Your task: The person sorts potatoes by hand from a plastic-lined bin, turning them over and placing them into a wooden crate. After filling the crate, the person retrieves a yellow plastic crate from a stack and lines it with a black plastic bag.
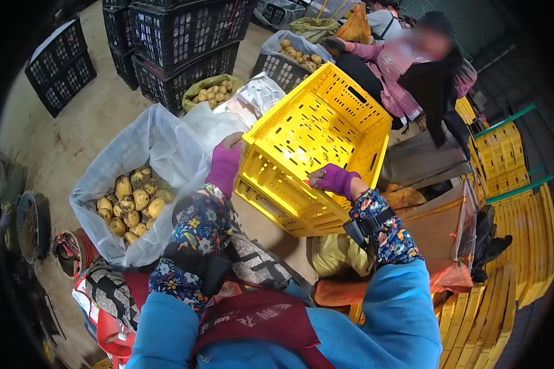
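Observation:
A yellow slotted plastic crate (pixel 317 126) is in front of me, tilted in view, its perforated floor showing. Purple-gloved, my left hand (pixel 228 161) closes over its near left corner. My right hand (pixel 335 179), in a matching glove, grips the near rim further right with fingers curled over it. Another yellow crate wall (pixel 274 206) shows directly beneath. To the left of my left hand, potatoes (pixel 132 206) with soil on them fill the bottom of a clear plastic liner (pixel 98 169).
Black crates (pixel 181 40) are stacked at the back left. More potatoes (pixel 215 93) lie in a green sack behind the liner, and others (pixel 298 55) in a lined black crate. A person (pixel 406 74) in pink sits at the right, near stacked yellow crates (pixel 505 154).

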Available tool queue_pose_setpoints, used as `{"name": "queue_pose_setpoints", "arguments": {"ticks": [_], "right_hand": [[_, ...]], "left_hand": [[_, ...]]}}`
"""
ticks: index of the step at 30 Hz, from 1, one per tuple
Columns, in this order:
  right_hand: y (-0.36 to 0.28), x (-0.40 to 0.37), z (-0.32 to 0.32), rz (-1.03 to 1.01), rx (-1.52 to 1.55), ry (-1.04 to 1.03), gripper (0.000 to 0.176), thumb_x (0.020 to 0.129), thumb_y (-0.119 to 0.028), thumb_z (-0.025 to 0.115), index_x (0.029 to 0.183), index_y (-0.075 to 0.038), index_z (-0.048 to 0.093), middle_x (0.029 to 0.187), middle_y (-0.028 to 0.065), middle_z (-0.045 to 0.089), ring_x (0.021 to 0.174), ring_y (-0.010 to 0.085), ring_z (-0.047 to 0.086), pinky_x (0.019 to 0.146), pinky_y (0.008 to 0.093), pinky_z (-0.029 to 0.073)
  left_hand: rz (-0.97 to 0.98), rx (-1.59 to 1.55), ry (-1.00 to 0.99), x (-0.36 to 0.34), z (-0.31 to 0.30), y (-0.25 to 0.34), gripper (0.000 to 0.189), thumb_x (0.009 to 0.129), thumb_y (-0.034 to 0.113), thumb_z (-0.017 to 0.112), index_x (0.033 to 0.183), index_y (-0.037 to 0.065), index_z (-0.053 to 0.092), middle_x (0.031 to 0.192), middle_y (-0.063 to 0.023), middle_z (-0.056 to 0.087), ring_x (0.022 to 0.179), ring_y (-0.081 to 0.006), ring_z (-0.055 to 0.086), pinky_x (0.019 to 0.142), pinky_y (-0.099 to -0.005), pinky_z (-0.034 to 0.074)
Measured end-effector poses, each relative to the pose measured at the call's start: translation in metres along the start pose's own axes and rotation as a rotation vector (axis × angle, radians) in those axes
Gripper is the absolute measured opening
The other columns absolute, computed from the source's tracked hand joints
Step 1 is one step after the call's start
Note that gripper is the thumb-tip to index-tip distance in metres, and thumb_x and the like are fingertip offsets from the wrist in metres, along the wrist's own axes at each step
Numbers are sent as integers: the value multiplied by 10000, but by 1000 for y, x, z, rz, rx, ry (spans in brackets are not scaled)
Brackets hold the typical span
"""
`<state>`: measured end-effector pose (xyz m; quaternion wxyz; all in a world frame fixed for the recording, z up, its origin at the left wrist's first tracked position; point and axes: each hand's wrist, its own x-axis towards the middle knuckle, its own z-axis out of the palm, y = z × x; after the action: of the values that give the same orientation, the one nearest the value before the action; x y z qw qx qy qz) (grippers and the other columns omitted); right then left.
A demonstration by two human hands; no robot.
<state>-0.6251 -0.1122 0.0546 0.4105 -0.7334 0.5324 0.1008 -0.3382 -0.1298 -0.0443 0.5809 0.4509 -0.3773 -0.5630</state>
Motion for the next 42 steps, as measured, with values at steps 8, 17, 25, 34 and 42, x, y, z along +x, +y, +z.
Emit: {"name": "queue_pose_setpoints", "arguments": {"ticks": [8,17,25,34,42], "right_hand": [[-26,15,22,43,-633,171,250,849,-306,554,857,-75,650,803,158,661,763,349,642,698,430,511],[-45,0,13,107,-359,63,267,842,-298,553,967,-100,683,953,196,667,869,374,646,746,409,515],[-8,-75,22,-175,3,537,401,887,-315,575,1194,-59,607,1078,175,659,1007,317,626,892,370,475],[85,-174,-4,238,107,1391,519,790,-296,700,1226,-50,565,1173,150,615,1093,274,585,944,372,445],[32,-91,-31,547,-824,1104,957,647,-368,787,1440,-150,298,1411,180,373,1337,345,316,1090,487,241]], "left_hand": [[48,82,56,7,0,-6,244,855,120,606,1047,-29,634,921,-115,676,824,-164,623,772,-279,492],[80,15,45,10,-1,-12,225,856,102,606,1052,-6,626,931,-89,656,826,-148,601,770,-267,479],[216,102,41,8,-12,-22,377,887,179,614,1185,-44,552,1020,-139,649,926,-186,622,831,-287,490],[239,220,59,-17,12,22,378,938,168,545,1227,-72,499,1141,-169,583,1049,-207,559,914,-302,440],[230,226,123,0,0,-2,310,914,119,571,1171,-53,564,1090,-128,613,994,-174,574,884,-277,451]]}}
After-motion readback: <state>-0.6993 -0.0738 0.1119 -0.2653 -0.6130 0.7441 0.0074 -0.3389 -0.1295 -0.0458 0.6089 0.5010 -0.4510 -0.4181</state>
